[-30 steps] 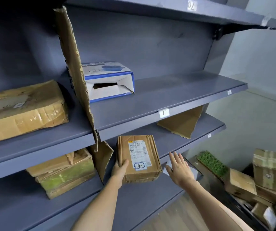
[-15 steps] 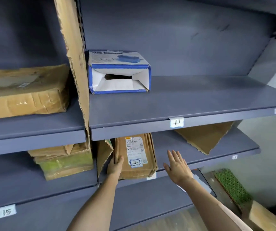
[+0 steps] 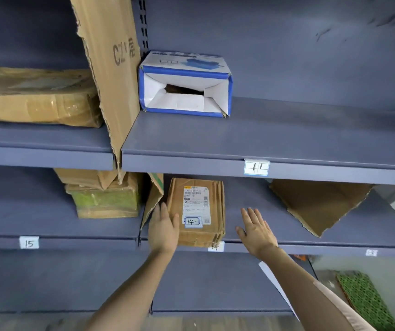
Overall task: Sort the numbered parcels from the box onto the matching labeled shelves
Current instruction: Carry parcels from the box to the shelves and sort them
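Observation:
A brown cardboard parcel with a white shipping label and a handwritten "14" lies flat on the grey middle shelf. Its front edge partly hides the shelf's small "14" tag. My left hand rests against the parcel's left side with its fingers straight and its thumb at the parcel's edge. My right hand hovers open, fingers spread, a little right of the parcel and apart from it.
A blue-and-white carton sits on the shelf tagged "11". A tall cardboard divider separates the bays. Taped brown parcels and a green-taped one lie to the left above tag "15". A torn cardboard sheet lies to the right.
The parcel has slid deeper onto the shelf marked 14. My left hand has loosened from a grip to a flat touch, and the view has swung to face the shelves.

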Motion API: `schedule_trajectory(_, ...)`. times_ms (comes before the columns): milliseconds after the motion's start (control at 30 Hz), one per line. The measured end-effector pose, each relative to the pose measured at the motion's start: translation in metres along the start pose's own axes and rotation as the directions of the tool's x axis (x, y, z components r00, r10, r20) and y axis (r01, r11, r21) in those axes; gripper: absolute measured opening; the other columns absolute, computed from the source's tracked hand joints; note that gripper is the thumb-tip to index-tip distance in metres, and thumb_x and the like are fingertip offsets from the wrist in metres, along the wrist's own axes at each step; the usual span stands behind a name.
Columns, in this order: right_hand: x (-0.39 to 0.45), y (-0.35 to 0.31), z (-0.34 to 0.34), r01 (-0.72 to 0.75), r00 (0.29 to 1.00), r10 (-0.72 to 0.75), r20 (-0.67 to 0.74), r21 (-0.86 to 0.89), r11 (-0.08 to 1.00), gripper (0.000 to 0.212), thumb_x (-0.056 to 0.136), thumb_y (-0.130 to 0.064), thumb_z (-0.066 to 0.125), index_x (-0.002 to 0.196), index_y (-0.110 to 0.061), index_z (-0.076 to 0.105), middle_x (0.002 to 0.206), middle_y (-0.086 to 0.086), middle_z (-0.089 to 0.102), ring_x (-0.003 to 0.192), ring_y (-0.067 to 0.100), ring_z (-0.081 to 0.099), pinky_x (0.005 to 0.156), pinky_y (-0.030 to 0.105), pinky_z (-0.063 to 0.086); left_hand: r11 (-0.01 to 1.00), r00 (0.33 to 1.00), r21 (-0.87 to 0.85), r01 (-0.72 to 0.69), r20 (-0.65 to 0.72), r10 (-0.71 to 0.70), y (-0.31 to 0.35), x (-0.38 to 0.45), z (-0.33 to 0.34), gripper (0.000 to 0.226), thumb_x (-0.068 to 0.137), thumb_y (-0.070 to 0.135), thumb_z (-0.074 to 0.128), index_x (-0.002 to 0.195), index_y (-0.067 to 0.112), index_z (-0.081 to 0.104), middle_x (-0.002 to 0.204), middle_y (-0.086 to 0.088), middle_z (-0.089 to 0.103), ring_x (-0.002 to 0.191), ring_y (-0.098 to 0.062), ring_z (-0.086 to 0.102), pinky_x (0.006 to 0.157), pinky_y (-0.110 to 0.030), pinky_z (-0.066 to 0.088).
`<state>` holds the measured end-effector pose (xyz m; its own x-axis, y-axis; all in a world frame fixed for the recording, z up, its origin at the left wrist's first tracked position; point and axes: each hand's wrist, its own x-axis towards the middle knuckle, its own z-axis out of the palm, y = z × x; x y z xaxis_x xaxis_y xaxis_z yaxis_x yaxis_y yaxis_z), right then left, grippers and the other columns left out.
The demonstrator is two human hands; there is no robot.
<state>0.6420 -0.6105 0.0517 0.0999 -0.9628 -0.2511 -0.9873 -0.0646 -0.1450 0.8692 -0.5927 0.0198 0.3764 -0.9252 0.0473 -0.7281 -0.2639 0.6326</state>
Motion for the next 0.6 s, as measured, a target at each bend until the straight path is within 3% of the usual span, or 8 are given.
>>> schedule_trajectory(67, 0.004, 0.0, 0.001, 0.024, 1.0, -0.024, 0.003, -0.011, 1.0, 0.061, 0.103, -0.041, 0.025, 0.152, -0.018, -0.001, 0.16, 0.002, -0.005, 0.147, 0.021, -0.01, 0.119, 0.034, 0.003, 0.947, 0.953, 0.143, -0.288, -0.052, 0.298, -0.004, -0.013, 0.001, 0.056, 0.09, 0.027, 0.061, 0.139, 0.005, 0.045, 0.146, -0.012, 0.041, 0.135, -0.026, 0.039, 0.106, -0.034, 0.039)
schedule_trajectory(100, 0.006, 0.0, 0.002, 0.037, 0.999, -0.037, 0.005, -0.014, 0.999, 0.06, 0.103, -0.04, 0.025, 0.152, -0.018, -0.001, 0.16, 0.002, -0.005, 0.147, 0.021, -0.01, 0.119, 0.034, 0.003, 0.881, 0.891, 0.196, -0.431, -0.061, 0.45, -0.007, -0.018, 0.002, 0.056, 0.078, 0.025, 0.076, 0.127, 0.006, 0.057, 0.135, -0.01, 0.053, 0.125, -0.024, 0.048, 0.095, -0.033, 0.048)
schedule_trajectory(167, 0.007, -0.002, 0.003, 0.064, 0.998, -0.064, 0.009, -0.014, 0.998, 0.06, 0.103, -0.04, 0.025, 0.152, -0.018, -0.001, 0.16, 0.002, -0.005, 0.147, 0.02, -0.01, 0.119, 0.034, 0.003, 0.77, 0.796, 0.279, -0.574, -0.03, 0.605, -0.015, -0.025, 0.004, 0.054, 0.052, 0.023, 0.092, 0.101, 0.011, 0.07, 0.108, -0.003, 0.061, 0.099, -0.015, 0.05, 0.069, -0.026, 0.056)
schedule_trajectory(233, 0.007, -0.005, 0.005, 0.085, 0.996, -0.085, 0.016, -0.013, 0.996, 0.061, 0.103, -0.04, 0.026, 0.152, -0.018, -0.002, 0.16, 0.002, -0.006, 0.147, 0.02, -0.01, 0.119, 0.034, 0.003, 0.749, 0.78, 0.279, -0.601, 0.003, 0.626, -0.018, -0.028, 0.004, 0.051, 0.043, 0.017, 0.095, 0.089, 0.013, 0.072, 0.093, 0.0, 0.062, 0.086, -0.011, 0.044, 0.053, -0.022, 0.055)
schedule_trajectory(333, 0.008, -0.006, 0.007, 0.103, 0.994, -0.102, 0.024, -0.024, 0.994, 0.061, 0.103, -0.04, 0.026, 0.153, -0.018, -0.002, 0.16, 0.002, -0.006, 0.147, 0.02, -0.01, 0.118, 0.033, 0.002, 0.769, 0.799, 0.275, -0.577, -0.007, 0.601, -0.015, -0.026, 0.005, 0.046, 0.044, 0.004, 0.093, 0.085, 0.012, 0.072, 0.084, 0.0, 0.063, 0.081, -0.011, 0.043, 0.043, -0.022, 0.051)
schedule_trajectory(433, 0.014, -0.005, 0.007, 0.116, 0.993, -0.115, 0.007, -0.024, 0.993, 0.06, 0.103, -0.039, 0.026, 0.153, -0.017, -0.001, 0.16, 0.002, -0.005, 0.147, 0.019, -0.01, 0.118, 0.032, 0.002, 0.792, 0.837, 0.32, -0.52, 0.007, 0.547, -0.006, -0.012, 0.002, 0.041, 0.044, 0.003, 0.092, 0.079, 0.012, 0.072, 0.079, 0.0, 0.062, 0.075, -0.015, 0.055, 0.037, -0.02, 0.044)
schedule_trajectory(500, 0.022, -0.005, 0.005, 0.125, 0.992, -0.126, -0.023, -0.023, 0.992, 0.06, 0.103, -0.039, 0.026, 0.152, -0.016, 0.0, 0.16, 0.003, -0.004, 0.147, 0.019, -0.009, 0.118, 0.032, 0.002, 0.813, 0.871, 0.346, -0.469, 0.03, 0.49, 0.003, -0.001, 0.001, 0.031, 0.063, 0.0, 0.083, 0.09, 0.007, 0.07, 0.091, -0.005, 0.062, 0.083, -0.024, 0.061, 0.047, -0.028, 0.049)
schedule_trajectory(600, 0.032, -0.005, 0.004, 0.132, 0.99, -0.133, -0.057, -0.021, 0.991, 0.06, 0.103, -0.038, 0.026, 0.152, -0.016, -0.001, 0.16, 0.003, -0.003, 0.147, 0.02, -0.008, 0.118, 0.032, 0.003, 0.803, 0.911, 0.446, -0.395, 0.073, 0.407, 0.009, 0.022, 0.007, 0.029, 0.089, -0.002, 0.056, 0.117, 0.006, 0.059, 0.119, -0.009, 0.052, 0.111, -0.028, 0.048, 0.075, -0.036, 0.048)
